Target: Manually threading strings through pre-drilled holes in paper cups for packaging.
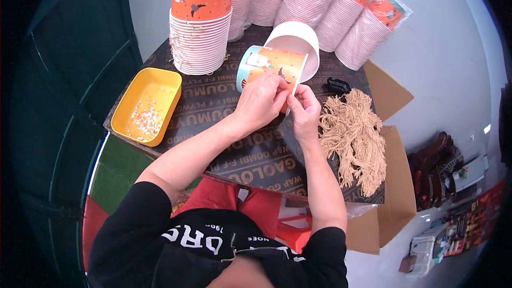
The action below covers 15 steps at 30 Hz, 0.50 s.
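Observation:
An orange and teal printed paper cup lies on its side on the dark table, its white rim turned to the right. Resting over its wall, my left hand has thumb and fingers pinched together near the rim; what sits between the fingertips is hidden. My right hand is closed on the rim from the right, thumb toward me. Both hands meet at the cup's near edge. Behind it, touching or nearly so, another paper cup lies with its white mouth facing me.
At left stands a yellow tray with small pale and orange beads. A tall cup stack with string loops rises behind. Tan cords lie at right beside a black object. Wrapped cup stacks line the back; a cardboard box stands right.

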{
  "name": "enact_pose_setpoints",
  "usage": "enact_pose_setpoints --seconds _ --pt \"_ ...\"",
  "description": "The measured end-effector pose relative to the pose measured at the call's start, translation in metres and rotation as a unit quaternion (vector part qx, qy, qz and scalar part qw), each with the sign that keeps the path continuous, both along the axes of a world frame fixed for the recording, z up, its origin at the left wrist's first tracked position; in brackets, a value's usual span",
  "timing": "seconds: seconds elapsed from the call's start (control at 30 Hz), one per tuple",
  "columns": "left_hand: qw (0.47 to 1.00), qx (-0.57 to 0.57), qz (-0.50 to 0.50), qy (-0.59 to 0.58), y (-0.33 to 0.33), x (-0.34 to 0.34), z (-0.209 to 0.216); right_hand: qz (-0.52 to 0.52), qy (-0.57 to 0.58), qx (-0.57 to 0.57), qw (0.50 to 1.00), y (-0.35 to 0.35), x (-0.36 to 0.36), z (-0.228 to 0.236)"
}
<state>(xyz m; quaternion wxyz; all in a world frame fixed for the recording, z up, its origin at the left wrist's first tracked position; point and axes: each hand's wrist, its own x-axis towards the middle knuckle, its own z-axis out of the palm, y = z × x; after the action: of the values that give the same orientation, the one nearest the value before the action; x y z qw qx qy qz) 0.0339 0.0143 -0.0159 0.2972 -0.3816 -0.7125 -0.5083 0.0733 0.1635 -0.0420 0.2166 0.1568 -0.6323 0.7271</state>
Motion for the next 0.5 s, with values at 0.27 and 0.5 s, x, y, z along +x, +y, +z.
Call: enact_pose_setpoints --seconds 0.27,0.5 --pt "0.998 -0.035 0.032 -0.028 -0.001 0.004 0.003 0.009 0.007 0.016 1.0 -0.011 0.006 0.006" --pt "0.998 -0.04 0.032 -0.031 -0.001 0.003 0.003 0.017 -0.004 0.036 0.999 -0.007 0.004 0.003"
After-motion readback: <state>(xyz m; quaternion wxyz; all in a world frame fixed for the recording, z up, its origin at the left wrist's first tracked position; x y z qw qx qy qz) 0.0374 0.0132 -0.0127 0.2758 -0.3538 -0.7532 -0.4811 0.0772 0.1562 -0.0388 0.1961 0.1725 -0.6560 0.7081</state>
